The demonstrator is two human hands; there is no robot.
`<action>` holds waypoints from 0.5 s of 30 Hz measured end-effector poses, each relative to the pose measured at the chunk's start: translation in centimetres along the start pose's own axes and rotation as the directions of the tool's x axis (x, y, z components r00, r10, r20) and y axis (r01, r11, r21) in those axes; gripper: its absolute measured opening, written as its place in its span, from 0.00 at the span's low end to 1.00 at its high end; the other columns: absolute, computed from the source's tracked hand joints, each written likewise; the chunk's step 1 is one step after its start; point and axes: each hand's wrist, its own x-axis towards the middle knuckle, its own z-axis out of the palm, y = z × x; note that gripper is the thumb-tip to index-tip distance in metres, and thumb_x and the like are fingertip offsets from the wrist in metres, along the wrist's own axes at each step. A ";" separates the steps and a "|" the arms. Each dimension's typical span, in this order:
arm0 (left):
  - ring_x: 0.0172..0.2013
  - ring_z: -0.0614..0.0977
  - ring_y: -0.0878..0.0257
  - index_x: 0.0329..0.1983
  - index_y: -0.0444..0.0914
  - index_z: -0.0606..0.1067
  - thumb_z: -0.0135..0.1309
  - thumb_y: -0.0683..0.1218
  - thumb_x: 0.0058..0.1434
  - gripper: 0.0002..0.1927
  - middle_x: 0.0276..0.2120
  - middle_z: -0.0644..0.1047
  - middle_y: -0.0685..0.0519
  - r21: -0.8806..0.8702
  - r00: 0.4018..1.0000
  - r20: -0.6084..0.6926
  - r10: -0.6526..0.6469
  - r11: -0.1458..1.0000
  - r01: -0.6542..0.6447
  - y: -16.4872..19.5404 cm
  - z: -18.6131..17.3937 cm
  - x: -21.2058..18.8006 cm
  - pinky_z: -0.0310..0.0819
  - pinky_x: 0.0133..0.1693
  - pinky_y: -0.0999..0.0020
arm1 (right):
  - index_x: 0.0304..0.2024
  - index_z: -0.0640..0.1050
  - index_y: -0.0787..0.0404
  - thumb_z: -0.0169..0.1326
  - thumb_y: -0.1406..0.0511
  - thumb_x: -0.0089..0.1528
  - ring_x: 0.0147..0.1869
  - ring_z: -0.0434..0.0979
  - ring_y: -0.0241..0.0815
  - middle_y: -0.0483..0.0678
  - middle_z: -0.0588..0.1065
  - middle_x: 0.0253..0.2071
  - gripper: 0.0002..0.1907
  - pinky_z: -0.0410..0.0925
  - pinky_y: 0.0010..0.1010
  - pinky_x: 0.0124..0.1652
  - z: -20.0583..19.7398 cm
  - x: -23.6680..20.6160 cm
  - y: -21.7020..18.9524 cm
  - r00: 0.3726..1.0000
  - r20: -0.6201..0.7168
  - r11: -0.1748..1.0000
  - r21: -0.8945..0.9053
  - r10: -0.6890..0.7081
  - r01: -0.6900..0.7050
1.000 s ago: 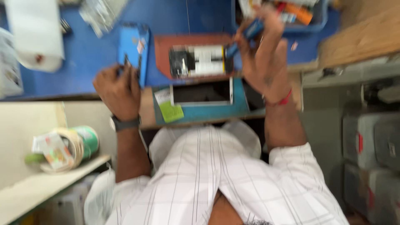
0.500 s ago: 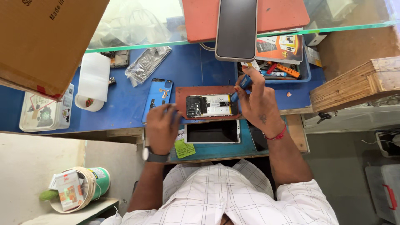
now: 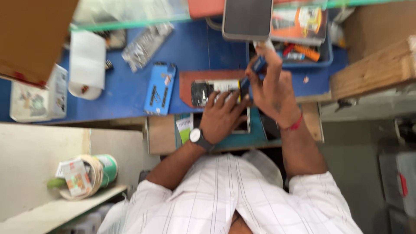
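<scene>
An opened phone with its insides showing lies on a red-brown mat on the blue bench top. My left hand, with a wristwatch, rests fingers-down on the phone's right half. My right hand, with a red thread at the wrist, grips a blue-handled screwdriver pointed down at the phone's right end. The two hands touch over the phone and hide that end of it.
A blue phone cover lies left of the mat, a white roll farther left. A tray of tools and a dark-screened phone sit behind. A wooden box stands right, a cardboard box upper left.
My left hand has moved right, from beside the blue cover onto the opened phone. My right hand stays at the phone's right end with the screwdriver. The view has shifted closer.
</scene>
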 end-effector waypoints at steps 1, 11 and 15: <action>0.61 0.71 0.50 0.66 0.45 0.73 0.61 0.58 0.63 0.30 0.62 0.71 0.47 -0.004 1.000 0.005 -0.006 1.000 0.006 -0.2 0.4 -0.1 0.59 0.65 0.46 | 0.67 0.54 0.63 0.51 0.72 0.77 0.42 0.85 0.48 0.56 0.77 0.42 0.24 0.76 0.34 0.39 0.0 -0.2 0.3 1.000 0.004 1.000 -0.009 -0.007 0.007; 0.55 0.76 0.51 0.53 0.37 0.76 0.68 0.51 0.65 0.20 0.51 0.76 0.49 -0.346 0.958 -0.203 -0.203 0.930 0.124 -2.5 1.6 -1.1 0.62 0.67 0.48 | 0.72 0.44 0.44 0.49 0.64 0.79 0.43 0.86 0.53 0.60 0.76 0.46 0.31 0.85 0.34 0.45 -0.1 -3.2 2.9 0.982 -0.189 0.973 0.230 0.029 0.015; 0.47 0.78 0.53 0.47 0.37 0.78 0.70 0.45 0.61 0.15 0.42 0.78 0.51 -0.407 0.915 -0.318 -0.249 0.907 0.105 -3.0 0.9 -0.4 0.67 0.62 0.50 | 0.74 0.43 0.39 0.50 0.64 0.77 0.39 0.86 0.51 0.60 0.76 0.45 0.35 0.83 0.36 0.44 0.3 -4.2 1.7 0.970 -0.232 0.948 0.318 0.073 0.005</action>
